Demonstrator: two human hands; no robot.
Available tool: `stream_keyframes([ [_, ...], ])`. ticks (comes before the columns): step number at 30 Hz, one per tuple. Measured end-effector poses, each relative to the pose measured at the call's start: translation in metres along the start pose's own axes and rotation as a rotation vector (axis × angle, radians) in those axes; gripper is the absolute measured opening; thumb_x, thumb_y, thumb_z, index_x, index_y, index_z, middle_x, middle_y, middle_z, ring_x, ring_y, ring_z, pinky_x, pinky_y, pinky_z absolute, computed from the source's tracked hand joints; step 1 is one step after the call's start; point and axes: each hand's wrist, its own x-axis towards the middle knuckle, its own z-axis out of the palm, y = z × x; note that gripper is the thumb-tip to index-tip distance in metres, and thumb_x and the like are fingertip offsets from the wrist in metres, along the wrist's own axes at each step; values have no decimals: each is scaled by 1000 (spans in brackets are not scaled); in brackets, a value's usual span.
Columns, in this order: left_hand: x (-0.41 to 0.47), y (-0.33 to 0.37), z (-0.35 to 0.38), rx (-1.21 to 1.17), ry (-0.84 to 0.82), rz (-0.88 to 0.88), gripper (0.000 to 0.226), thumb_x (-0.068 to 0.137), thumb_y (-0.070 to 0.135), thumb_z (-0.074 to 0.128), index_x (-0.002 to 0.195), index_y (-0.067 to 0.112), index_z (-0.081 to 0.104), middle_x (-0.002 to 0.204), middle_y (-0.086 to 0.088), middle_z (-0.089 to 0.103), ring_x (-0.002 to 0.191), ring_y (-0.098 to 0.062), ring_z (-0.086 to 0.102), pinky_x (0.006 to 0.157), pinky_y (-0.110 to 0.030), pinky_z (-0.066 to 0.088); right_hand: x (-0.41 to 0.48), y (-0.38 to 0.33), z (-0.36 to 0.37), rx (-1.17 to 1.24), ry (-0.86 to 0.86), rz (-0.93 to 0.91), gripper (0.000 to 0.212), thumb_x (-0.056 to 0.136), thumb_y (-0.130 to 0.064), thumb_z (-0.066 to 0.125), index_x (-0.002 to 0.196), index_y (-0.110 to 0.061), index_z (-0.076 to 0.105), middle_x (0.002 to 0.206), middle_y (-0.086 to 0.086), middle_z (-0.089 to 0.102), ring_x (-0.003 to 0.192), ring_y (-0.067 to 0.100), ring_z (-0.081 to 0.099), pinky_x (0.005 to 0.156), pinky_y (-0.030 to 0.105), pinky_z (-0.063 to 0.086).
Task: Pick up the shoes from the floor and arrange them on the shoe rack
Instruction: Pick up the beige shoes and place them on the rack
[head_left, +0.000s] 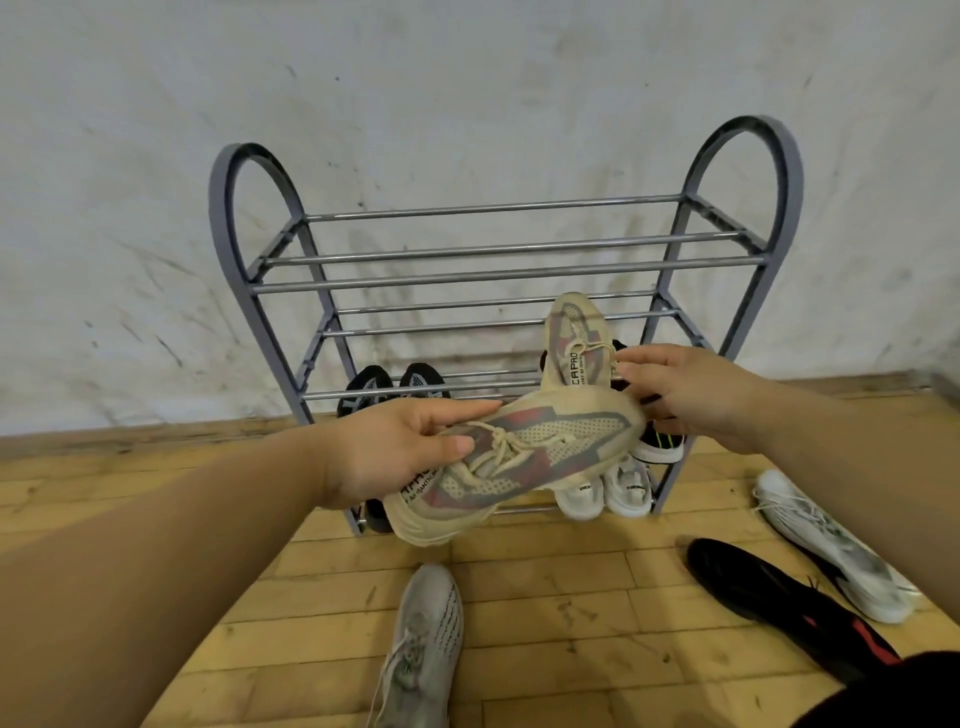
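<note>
Shelving the beige pair.
Left hand (384, 452) is gripping one beige sneaker (524, 457) crosswise before the shoe rack (509, 274); right hand (680, 395) is holding its mate (574, 343) toe-up near a middle tier. Probably best: turning both toes inward, seating soles across two rails.

I see a wooden floor (571, 597) carrying a grey shoe rack (509, 260) at 12 o'clock. On the floor lie a grey sneaker (426, 639) at 6, a black-and-red shoe (779, 597) at 4 and, just beside it, a white sneaker (831, 545). The rack's lower tiers hold a black pair (395, 387) on its 9 o'clock side and a white pair (602, 488) at its 5 o'clock corner.
</note>
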Motion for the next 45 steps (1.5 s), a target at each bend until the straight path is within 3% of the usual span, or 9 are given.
stream_keyframes([
  [4,-7,-14,-15,-68,85,-8,48,107,18,51,150,39,47,126,12,74,113,-8,71,88,-19,55,7,4,4,-25,33,65,48,104,-47,54,151,-43,44,136,0,55,110,24,63,91,39,51],
  [9,-3,-22,-38,-312,180,-77,44,106,21,52,145,42,52,129,-4,74,116,-32,70,98,-46,52,16,8,18,51,-31,134,50,102,-50,55,149,-56,39,139,1,52,108,24,66,88,40,55],
  [20,72,-15,-4,-439,593,-56,41,108,26,54,146,41,51,124,0,73,99,-21,74,71,-32,58,50,16,42,253,-2,116,36,107,-21,55,129,-49,53,120,-1,67,113,30,67,82,35,57],
  [25,118,5,19,-455,669,-25,50,106,32,55,154,37,42,133,-2,67,111,-25,70,96,-47,59,62,21,35,347,71,78,53,103,-11,60,149,-36,50,128,7,67,105,27,71,74,35,61],
  [28,140,20,32,-499,687,-7,55,106,31,55,157,36,37,142,-2,62,117,-24,67,103,-47,55,67,25,19,292,132,37,55,103,-13,62,150,-37,49,129,7,67,106,28,70,84,41,62],
  [33,173,46,57,-469,687,11,55,108,30,49,160,35,31,154,-2,50,119,-22,60,96,-35,53,72,32,-17,100,320,-35,54,96,-28,68,146,-42,54,147,3,59,108,24,70,92,45,61],
  [37,193,53,73,-164,630,-13,59,105,40,49,160,40,26,154,-13,42,126,-37,57,107,-48,51,67,29,-40,-93,431,-65,53,103,-36,59,154,-28,47,156,2,48,123,26,60,104,39,51],
  [41,184,60,78,429,512,-65,79,94,71,47,161,45,13,154,-17,27,143,-43,29,118,-53,30,60,31,-41,-397,366,-91,62,93,-57,59,149,-35,44,143,7,57,124,31,57,90,34,46],
  [45,171,56,68,501,370,-164,98,84,73,59,161,49,3,162,-15,18,151,-42,17,119,-53,25,64,41,-38,-545,253,-71,91,76,-64,68,156,-41,30,141,12,52,118,34,58,95,41,53],
])
